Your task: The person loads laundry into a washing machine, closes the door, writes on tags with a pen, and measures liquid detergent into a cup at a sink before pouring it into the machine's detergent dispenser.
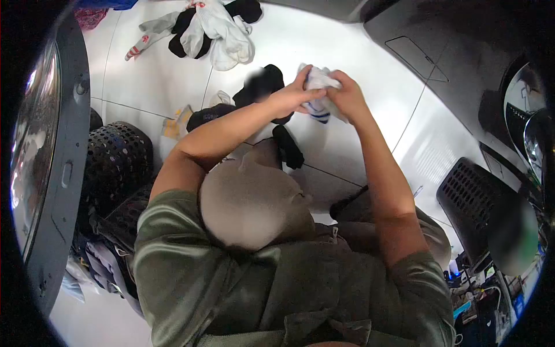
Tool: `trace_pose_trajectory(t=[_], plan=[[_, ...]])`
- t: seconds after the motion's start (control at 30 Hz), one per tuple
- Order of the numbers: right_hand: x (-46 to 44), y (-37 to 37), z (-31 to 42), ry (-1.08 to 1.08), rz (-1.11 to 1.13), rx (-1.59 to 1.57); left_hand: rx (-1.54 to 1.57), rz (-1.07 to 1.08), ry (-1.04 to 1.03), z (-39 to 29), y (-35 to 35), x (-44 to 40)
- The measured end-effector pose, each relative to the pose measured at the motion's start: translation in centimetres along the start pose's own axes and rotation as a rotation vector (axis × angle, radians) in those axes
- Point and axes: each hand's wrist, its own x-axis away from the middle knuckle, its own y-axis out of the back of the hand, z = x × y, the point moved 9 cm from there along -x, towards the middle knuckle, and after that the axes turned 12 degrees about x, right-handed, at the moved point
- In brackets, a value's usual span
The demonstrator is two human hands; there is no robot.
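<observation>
Between my two hands is a bunched white sock (321,78) with dark blue stripes, held above the floor. My left hand (291,97) grips its left side, thumb across the front. My right hand (347,98) has its fingers curled on the right side of the same bundle. Just left of my hands lie dark socks (269,81), partly behind my left forearm. A small black sock (287,146) rests on the floor nearer my knee. Farther up, a loose pile of white socks (222,36) mixes with black and grey ones.
A yellow-and-grey item (176,123) lies left of my forearm. Black perforated baskets (118,156) stand at the left, beside a round machine door (37,156). Another dark basket (471,188) is at the right, near a grey appliance panel (428,40). White tiles (370,52) cover the floor.
</observation>
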Motion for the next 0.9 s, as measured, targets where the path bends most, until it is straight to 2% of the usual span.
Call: trace_pose_trajectory(t=[0.07,0.1,0.13,0.17,0.2,0.27,0.3,0.37,0.43,0.5,0.53,0.57,0.6,0.63,0.67,0.7,0.73,0.8,0.87,0.9], plan=[[0.6,-0.9,4.0,0.206,0.057,-0.216,0.122,0.075,-0.070,-3.2,-0.3,0.2],[0.8,-0.8,5.4,0.197,0.117,-0.480,0.234,0.151,-0.149,-5.9,-0.7,0.8],[0.9,0.2,6.6,0.192,0.128,-0.643,0.319,0.019,-0.267,-8.9,0.4,1.8],[1.0,1.2,7.5,0.188,0.141,-0.805,0.221,-0.054,-0.362,-11.8,2.0,2.4],[0.7,2.4,7.5,0.189,0.071,-0.700,-0.254,-0.399,-0.442,-15.7,5.0,4.6],[0.2,3.5,6.3,0.157,-0.046,-0.455,-0.315,-0.341,-0.676,-21.6,7.5,6.8],[-0.1,2.8,5.6,0.157,-0.043,-0.458,-0.478,-0.500,-0.847,-25.0,7.2,9.8],[-0.4,-0.6,3.4,0.142,0.036,-0.068,-0.723,-0.953,-1.065,-25.3,13.7,11.4],[-0.1,-6.1,1.3,0.126,0.175,0.200,-1.274,-0.799,-0.755,-23.7,13.4,8.8],[1.8,-9.5,2.2,0.370,0.025,0.301,-1.328,-0.460,-0.306,-15.8,14.6,4.9],[1.9,-10.4,1.6,0.366,0.025,0.296,-1.375,-0.328,-0.066,-12.1,13.6,4.2],[2.4,-11.0,2.2,0.483,-0.075,0.514,-1.405,-0.198,0.176,-8.3,12.6,3.9],[3.1,-11.5,3.0,0.598,-0.176,0.732,-1.460,-0.172,0.048,-5.6,13.0,2.7],[2.7,-11.7,2.8,0.595,-0.171,0.727,-1.509,-0.142,-0.081,-3.5,13.3,1.8],[1.2,-11.3,1.7,0.500,-0.116,0.635,-1.507,-0.138,-0.076,-4.0,13.0,2.0],[-0.2,-11.0,0.5,0.399,-0.062,0.545,-1.257,-0.276,-0.147,-6.3,12.9,2.7],[-0.5,-9.3,1.1,0.394,-0.144,0.328,-0.995,-0.405,-0.201,-7.1,13.5,3.6],[-0.8,-7.0,3.8,0.437,-0.174,0.191,-0.533,-0.369,-0.579,-10.6,14.4,4.7],[-0.8,-5.3,7.6,0.448,-0.183,0.122,-0.423,-0.330,-0.762,-14.9,13.9,5.6],[-0.6,-4.7,9.4,0.497,-0.179,-0.023,-0.477,-0.339,-0.857,-17.2,12.2,7.3]])
